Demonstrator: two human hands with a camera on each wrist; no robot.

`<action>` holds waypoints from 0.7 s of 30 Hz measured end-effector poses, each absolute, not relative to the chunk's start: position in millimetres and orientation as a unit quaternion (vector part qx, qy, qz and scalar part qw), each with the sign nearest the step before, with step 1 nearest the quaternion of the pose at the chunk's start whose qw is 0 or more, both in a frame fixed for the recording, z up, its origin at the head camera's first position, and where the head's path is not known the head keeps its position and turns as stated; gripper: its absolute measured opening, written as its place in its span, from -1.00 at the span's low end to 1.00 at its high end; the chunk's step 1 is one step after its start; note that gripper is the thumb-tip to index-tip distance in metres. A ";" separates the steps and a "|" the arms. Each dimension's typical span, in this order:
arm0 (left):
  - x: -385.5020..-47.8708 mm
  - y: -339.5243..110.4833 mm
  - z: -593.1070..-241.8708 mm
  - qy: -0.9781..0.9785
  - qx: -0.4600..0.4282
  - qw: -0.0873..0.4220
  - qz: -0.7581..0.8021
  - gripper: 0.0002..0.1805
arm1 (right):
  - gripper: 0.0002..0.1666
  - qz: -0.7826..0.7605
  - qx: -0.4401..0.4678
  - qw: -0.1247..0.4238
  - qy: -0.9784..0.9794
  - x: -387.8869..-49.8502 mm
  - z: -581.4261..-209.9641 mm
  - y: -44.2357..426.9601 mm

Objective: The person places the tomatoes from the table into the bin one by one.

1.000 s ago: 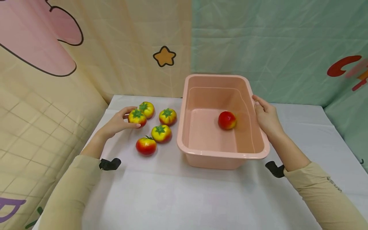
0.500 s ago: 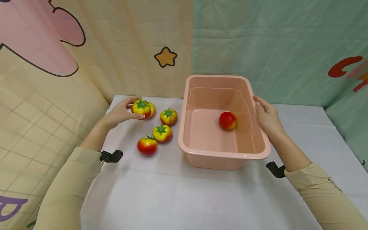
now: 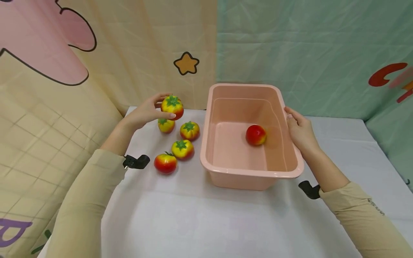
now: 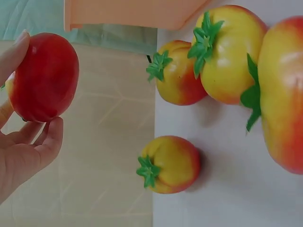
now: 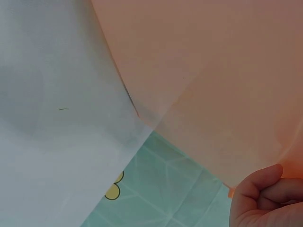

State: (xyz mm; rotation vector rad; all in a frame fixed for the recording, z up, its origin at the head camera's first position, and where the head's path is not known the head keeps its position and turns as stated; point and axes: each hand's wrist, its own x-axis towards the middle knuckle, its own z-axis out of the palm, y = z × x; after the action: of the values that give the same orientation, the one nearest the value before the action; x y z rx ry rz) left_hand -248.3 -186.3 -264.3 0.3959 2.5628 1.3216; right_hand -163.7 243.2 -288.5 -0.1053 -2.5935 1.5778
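My left hand (image 3: 148,111) pinches a red and yellow tomato (image 3: 172,106) between thumb and fingers, raised above the table at the back left. From the left wrist, this tomato (image 4: 47,78) shows its smooth red underside. Below it on the cloth stands another yellow tomato (image 3: 166,125), partly covered by the held one. On the right, my right hand (image 3: 301,132) grips the side rim of a pink plastic basin (image 3: 251,173). Its curled fingers (image 5: 265,182) show against the basin wall in the right wrist view. One red tomato (image 3: 256,135) lies on the basin floor.
Between the left hand and the basin sit more tomatoes: a yellow one (image 3: 189,130), one nearer (image 3: 183,149), and a redder one (image 3: 165,163) closest to me. A white cloth (image 3: 193,218) covers the table. Printed curtains (image 3: 155,46) hang behind and at the sides.
My left hand has lifted the tomato off the table and carried it rightward and away from me, past the rear yellow tomato. The right hand and basin stay in place.
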 end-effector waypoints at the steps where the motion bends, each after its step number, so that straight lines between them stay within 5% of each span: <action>1: -249.7 -182.7 -262.7 0.873 0.137 0.116 0.453 -0.17 | -0.40 0.521 -0.034 0.051 -0.852 -163.9 -288.8 243.1; 21: -263.4 -126.4 -226.9 0.856 0.230 0.099 0.453 -0.19 | -0.40 0.527 -0.030 0.048 -0.848 -166.0 -289.3 241.1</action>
State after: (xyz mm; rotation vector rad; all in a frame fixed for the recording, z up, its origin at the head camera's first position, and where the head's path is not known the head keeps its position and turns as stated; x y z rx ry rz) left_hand -263.4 -126.4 -226.9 0.6796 2.5302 1.3398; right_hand -166.0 241.1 -289.3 -0.0912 -2.5865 1.6068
